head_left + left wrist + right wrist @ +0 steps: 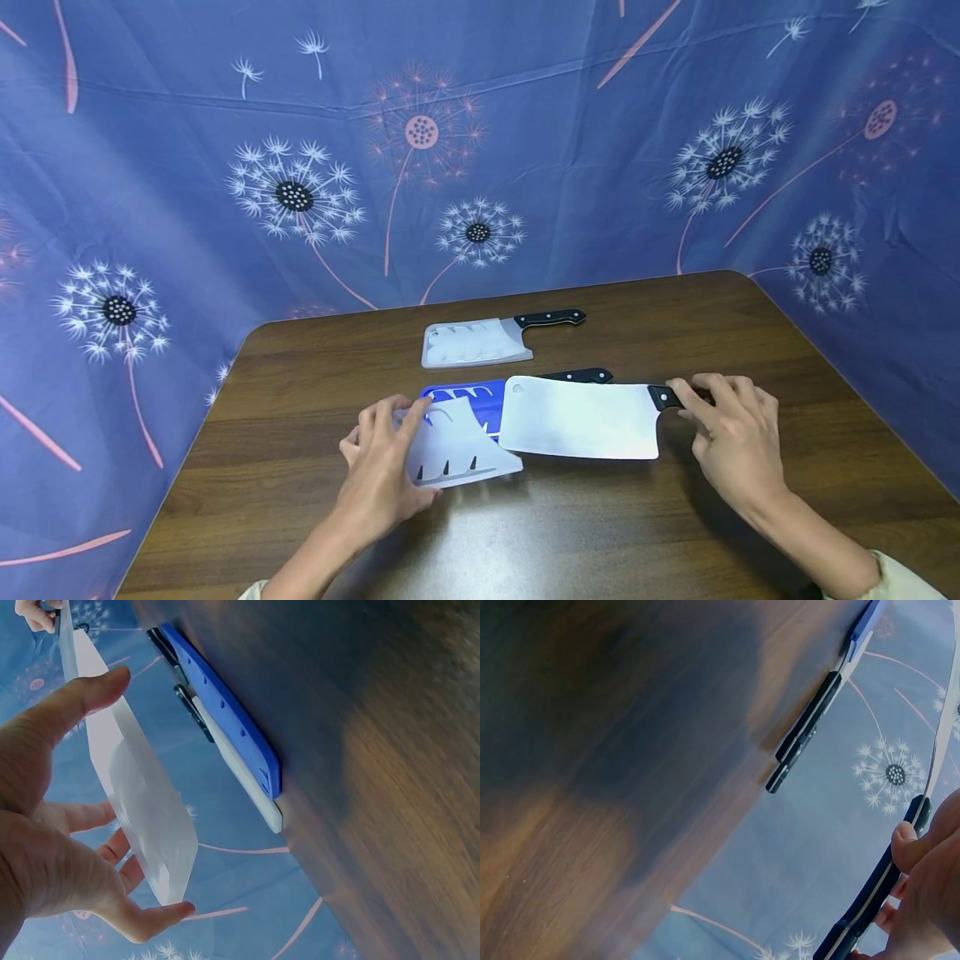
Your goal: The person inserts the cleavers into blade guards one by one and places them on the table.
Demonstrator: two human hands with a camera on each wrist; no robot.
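My left hand (378, 471) grips a white plastic blade guard (457, 450) by its top and bottom edges, thumb below and fingers above. Dark slots run along the guard's lower side. My right hand (738, 437) holds a cleaver (581, 417) by its black riveted handle (862, 900), its broad bare blade pointing left. The blade's front end is right beside the guard's wide side, whose lower corner reaches the blade's lower corner. Both are held up above the table, as the left wrist view shows the guard (142, 787) raised.
Behind them a cleaver in a blue guard (487, 404) lies on the wooden table (300, 433), partly hidden, its black handle (588, 376) to the right. Farther back lies another cleaver in a white guard (468, 343). A blue dandelion-print cloth (562, 183) hangs behind the table.
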